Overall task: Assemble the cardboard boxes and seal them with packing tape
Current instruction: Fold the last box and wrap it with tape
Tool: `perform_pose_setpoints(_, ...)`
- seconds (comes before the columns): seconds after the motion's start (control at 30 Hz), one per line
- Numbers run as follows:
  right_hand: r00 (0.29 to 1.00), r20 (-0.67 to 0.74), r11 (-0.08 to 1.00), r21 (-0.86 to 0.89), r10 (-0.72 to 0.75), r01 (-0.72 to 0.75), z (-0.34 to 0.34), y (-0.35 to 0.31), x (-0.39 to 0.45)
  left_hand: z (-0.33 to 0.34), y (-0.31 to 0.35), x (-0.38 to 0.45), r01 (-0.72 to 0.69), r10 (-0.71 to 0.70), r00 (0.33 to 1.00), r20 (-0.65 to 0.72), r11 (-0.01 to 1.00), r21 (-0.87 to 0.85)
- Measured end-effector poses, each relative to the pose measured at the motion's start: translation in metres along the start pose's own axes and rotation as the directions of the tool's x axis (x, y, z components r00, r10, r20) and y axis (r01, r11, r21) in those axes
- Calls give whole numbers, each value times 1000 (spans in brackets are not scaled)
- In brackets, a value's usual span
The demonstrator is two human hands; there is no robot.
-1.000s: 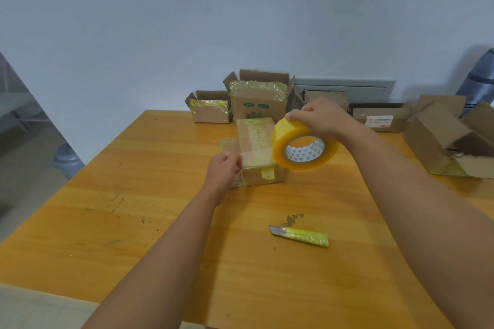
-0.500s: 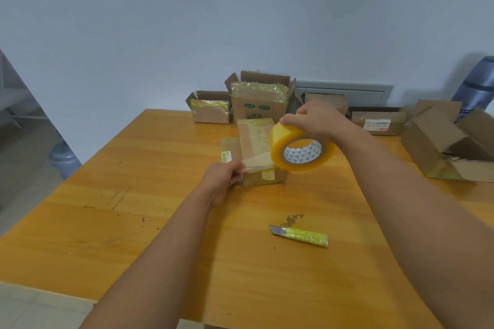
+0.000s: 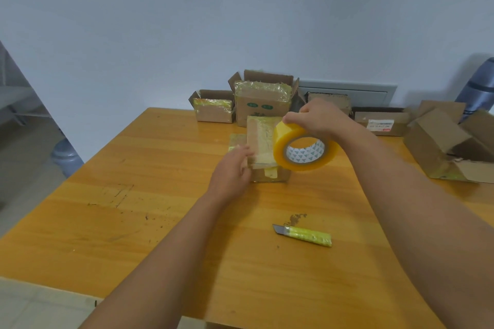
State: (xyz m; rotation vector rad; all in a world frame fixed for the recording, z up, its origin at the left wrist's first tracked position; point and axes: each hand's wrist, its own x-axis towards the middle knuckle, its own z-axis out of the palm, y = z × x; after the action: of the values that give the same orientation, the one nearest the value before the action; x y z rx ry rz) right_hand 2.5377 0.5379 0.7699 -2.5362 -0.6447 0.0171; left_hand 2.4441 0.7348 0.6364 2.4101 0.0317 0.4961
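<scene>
A small cardboard box (image 3: 260, 139) with tape over its top stands in the middle of the wooden table (image 3: 133, 208). My right hand (image 3: 318, 119) grips a yellow roll of packing tape (image 3: 303, 151) from above, just right of the box and lifted over its near end. A strip of tape runs from the roll onto the box top. My left hand (image 3: 232, 171) lies against the box's left near side, fingers fairly straight, slightly blurred.
A yellow utility knife (image 3: 303, 234) lies near me on the table, blade out. Open boxes (image 3: 213, 109) (image 3: 263, 100) (image 3: 382, 121) line the back edge by the wall. A larger open box (image 3: 449, 144) sits at the right.
My left hand has slid along the box's left side, its fingers straightening. The tape roll has stayed in nearly the same place above the box's near end.
</scene>
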Motion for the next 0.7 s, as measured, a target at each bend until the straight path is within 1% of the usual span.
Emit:
perform_pose_setpoints(0.03,1000,-3,1000,0,4,-4,0,-1,0,3,1,-2,-36,36,999,31,999,29)
perform_pose_setpoints(0.1,1000,-14,1000,11,-4,4,-1,-1,-2,7,1,-3,-81,77,996,36,992,96)
perform_pose_setpoints(0.17,1000,-18,998,56,-13,14,-2,1,-6,12,-1,-2,-136,139,990,-7,973,189)
perform_pose_setpoints(0.27,998,52,979,201,25,-35,-10,9,-14,17,-5,5,-175,212,973,-88,932,316)
perform_pose_setpoints(0.33,996,87,967,252,0,-22,-14,20,-19,18,-6,9,-199,256,961,-109,907,372)
perform_pose_setpoints(0.37,996,84,965,263,-24,1,-15,25,-21,19,-6,11,-209,267,957,-110,902,377)
perform_pose_setpoints(0.4,997,60,964,264,-51,34,-13,31,-24,19,-6,12,-216,272,956,-106,903,372)
perform_pose_setpoints(0.47,995,-42,960,261,-91,99,-4,44,-28,20,-6,12,-220,275,955,-111,908,357)
perform_pose_setpoints(0.53,989,-124,936,330,-87,124,8,58,-35,22,-7,11,-220,281,951,-129,909,355)
perform_pose_setpoints(0.6,986,-144,904,406,-84,136,19,68,-42,25,-8,9,-225,288,948,-134,907,356)
perform_pose_setpoints(0.7,979,-203,895,429,-36,122,37,77,-45,28,-11,7,-236,301,944,-137,903,358)
